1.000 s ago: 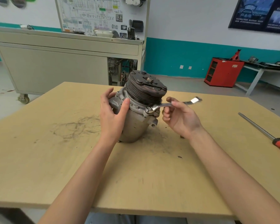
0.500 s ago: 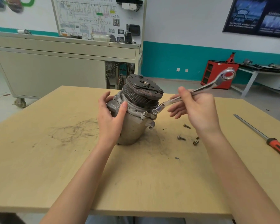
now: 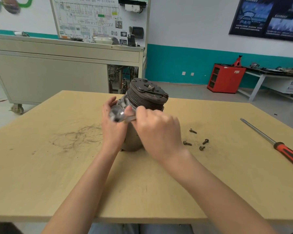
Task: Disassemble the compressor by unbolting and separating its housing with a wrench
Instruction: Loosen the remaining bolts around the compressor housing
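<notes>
The compressor (image 3: 147,97) stands upright on the wooden table (image 3: 57,183), its dark grooved pulley on top and tilted to the right. My left hand (image 3: 112,130) grips the grey housing from the left, fingers curled behind it and thumb in front. In front of the housing, my right hand (image 3: 157,132) holds the silver wrench (image 3: 121,115). The wrench is blurred, and its ring end lies over the left-hand side of the housing beside my left thumb. Both hands hide most of the housing body.
Several loose bolts (image 3: 187,143) lie on the table to the right of the compressor. A long screwdriver (image 3: 277,146) with a red and black handle lies near the right edge. Behind the table stand a grey wheeled cabinet (image 3: 49,78) and a red cabinet (image 3: 226,78).
My right hand lifted the wrench off the right-side bolt, swung it up, then carried it left across the front of the housing. The left hand kept its grip. The loose bolts came into view.
</notes>
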A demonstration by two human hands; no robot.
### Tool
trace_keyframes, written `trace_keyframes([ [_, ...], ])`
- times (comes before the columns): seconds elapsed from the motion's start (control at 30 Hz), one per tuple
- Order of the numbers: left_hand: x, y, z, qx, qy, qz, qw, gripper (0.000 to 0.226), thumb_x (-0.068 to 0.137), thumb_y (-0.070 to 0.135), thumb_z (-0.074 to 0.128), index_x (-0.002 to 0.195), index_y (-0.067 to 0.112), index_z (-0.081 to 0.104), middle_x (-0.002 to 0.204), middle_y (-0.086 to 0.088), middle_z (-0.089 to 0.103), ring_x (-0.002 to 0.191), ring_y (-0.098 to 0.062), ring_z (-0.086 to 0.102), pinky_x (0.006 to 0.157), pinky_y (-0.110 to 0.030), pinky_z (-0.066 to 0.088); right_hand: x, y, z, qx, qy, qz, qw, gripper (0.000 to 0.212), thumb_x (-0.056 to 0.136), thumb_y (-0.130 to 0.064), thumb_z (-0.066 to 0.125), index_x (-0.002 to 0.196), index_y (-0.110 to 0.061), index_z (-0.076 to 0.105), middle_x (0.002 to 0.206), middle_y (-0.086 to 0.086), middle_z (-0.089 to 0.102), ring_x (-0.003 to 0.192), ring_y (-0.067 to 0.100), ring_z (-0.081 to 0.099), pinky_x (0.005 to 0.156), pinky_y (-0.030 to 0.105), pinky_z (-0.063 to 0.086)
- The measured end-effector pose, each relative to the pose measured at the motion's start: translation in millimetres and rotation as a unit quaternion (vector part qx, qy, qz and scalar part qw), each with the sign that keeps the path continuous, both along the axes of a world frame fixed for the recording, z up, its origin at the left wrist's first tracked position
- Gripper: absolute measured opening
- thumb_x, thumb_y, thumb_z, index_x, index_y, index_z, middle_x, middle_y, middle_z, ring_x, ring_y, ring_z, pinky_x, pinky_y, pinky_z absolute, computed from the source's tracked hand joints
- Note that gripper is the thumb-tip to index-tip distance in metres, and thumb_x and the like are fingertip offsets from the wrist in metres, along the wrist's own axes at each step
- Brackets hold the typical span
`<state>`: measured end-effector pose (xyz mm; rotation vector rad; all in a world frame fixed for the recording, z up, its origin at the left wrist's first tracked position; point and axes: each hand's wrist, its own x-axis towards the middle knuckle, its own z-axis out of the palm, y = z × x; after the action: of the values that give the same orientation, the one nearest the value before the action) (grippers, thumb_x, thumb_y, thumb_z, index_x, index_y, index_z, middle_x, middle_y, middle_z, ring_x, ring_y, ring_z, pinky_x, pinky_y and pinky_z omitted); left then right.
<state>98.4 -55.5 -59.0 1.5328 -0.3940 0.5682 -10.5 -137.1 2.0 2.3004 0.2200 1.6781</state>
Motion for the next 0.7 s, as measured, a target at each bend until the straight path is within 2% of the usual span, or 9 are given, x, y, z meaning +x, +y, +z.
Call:
trace_keyframes([
  [0.13, 3.6, -3.3, 2.5, -0.002, -0.002, 0.034, 0.999, 0.072, 0.070, 0.051, 0.056, 0.130, 0.011, 0.048, 0.117, 0.001, 0.052, 0.104, -0.012, 0.050, 0.082, -0.008, 0.037, -0.7, 8.8, -18.3, -0.032, -0.033, -0.004, 0.999, 0.010, 0.077, -0.014, 0.070, 0.069, -0.010, 0.066, 0.050, 0.000, 0.055, 0.042, 0.014, 0.053, 0.039, 0.024, 0.038],
  [0.23, 7.0, -2.9, -2.6, -0.003, -0.010, 0.027, 1.000, 0.065, 0.071, 0.062, 0.054, 0.124, 0.025, 0.047, 0.116, 0.005, 0.053, 0.104, -0.010, 0.053, 0.085, -0.007, 0.039, -1.0, -0.4, -14.9, -0.001, -0.053, 0.011, 0.999, 0.028, 0.079, -0.023, 0.074, 0.059, -0.016, 0.057, 0.047, -0.002, 0.050, 0.042, 0.013, 0.049, 0.039, 0.024, 0.034],
  [0.33, 8.3, -1.0, -6.5, 0.002, -0.021, 0.034, 0.999, 0.054, 0.074, 0.061, 0.054, 0.120, 0.033, 0.044, 0.114, 0.011, 0.052, 0.105, -0.004, 0.052, 0.088, -0.006, 0.039, 0.5, -8.2, -18.8, 0.009, -0.059, 0.038, 0.998, 0.032, 0.077, -0.026, 0.078, 0.058, -0.015, 0.055, 0.048, -0.001, 0.049, 0.043, 0.014, 0.047, 0.041, 0.024, 0.032],
  [0.4, 7.1, 1.2, -7.2, 0.009, -0.030, 0.035, 0.999, 0.052, 0.078, 0.058, 0.054, 0.122, 0.032, 0.044, 0.114, 0.020, 0.050, 0.107, 0.009, 0.049, 0.090, -0.005, 0.036, 0.0, -20.2, -29.4, 0.038, -0.057, 0.111, 0.991, 0.027, 0.085, -0.022, 0.068, 0.062, -0.010, 0.061, 0.052, 0.002, 0.054, 0.045, 0.017, 0.052, 0.043, 0.027, 0.037],
  [0.47, 5.6, 2.8, -7.2, 0.017, -0.030, 0.022, 0.999, 0.052, 0.081, 0.055, 0.055, 0.125, 0.030, 0.044, 0.115, 0.023, 0.047, 0.108, 0.019, 0.044, 0.089, 0.001, 0.031, -1.8, -40.6, -43.4, 0.139, -0.028, 0.252, 0.957, 0.023, 0.090, -0.016, 0.059, 0.075, -0.002, 0.069, 0.064, 0.005, 0.066, 0.053, 0.020, 0.061, 0.049, 0.028, 0.049],
  [0.5, 5.1, 3.1, -7.0, 0.016, -0.025, 0.016, 0.999, 0.053, 0.082, 0.053, 0.056, 0.127, 0.029, 0.044, 0.116, 0.021, 0.047, 0.108, 0.020, 0.043, 0.088, 0.002, 0.031, -2.8, -51.6, -49.5, 0.221, 0.007, 0.325, 0.919, 0.022, 0.092, -0.015, 0.057, 0.082, -0.001, 0.070, 0.070, 0.004, 0.068, 0.058, 0.018, 0.064, 0.056, 0.027, 0.052],
  [0.57, 4.0, 3.3, -6.3, 0.016, -0.019, 0.012, 1.000, 0.053, 0.083, 0.049, 0.057, 0.129, 0.026, 0.044, 0.118, 0.015, 0.048, 0.109, 0.018, 0.044, 0.088, 0.002, 0.031, -3.4, -68.0, -54.5, 0.399, 0.114, 0.437, 0.798, 0.018, 0.093, -0.016, 0.052, 0.092, -0.008, 0.068, 0.072, -0.001, 0.067, 0.065, 0.014, 0.064, 0.063, 0.026, 0.052],
  [0.63, 3.5, 2.9, -5.1, 0.019, -0.017, 0.011, 1.000, 0.052, 0.083, 0.047, 0.056, 0.130, 0.026, 0.043, 0.118, 0.014, 0.047, 0.110, 0.015, 0.044, 0.088, 0.001, 0.032, 4.2, -79.9, -51.3, 0.538, 0.195, 0.526, 0.629, 0.022, 0.092, -0.010, 0.048, 0.087, -0.015, 0.069, 0.069, 0.000, 0.066, 0.066, 0.016, 0.062, 0.062, 0.025, 0.050],
  [0.7, 2.8, 3.0, -4.5, 0.019, -0.015, 0.009, 1.000, 0.051, 0.083, 0.046, 0.056, 0.129, 0.027, 0.043, 0.118, 0.015, 0.047, 0.111, 0.010, 0.046, 0.091, -0.002, 0.034, 15.6, -94.4, -43.5, 0.620, 0.254, 0.570, 0.475, 0.028, 0.089, -0.010, 0.045, 0.084, -0.016, 0.071, 0.066, 0.005, 0.063, 0.064, 0.018, 0.060, 0.060, 0.025, 0.049],
])
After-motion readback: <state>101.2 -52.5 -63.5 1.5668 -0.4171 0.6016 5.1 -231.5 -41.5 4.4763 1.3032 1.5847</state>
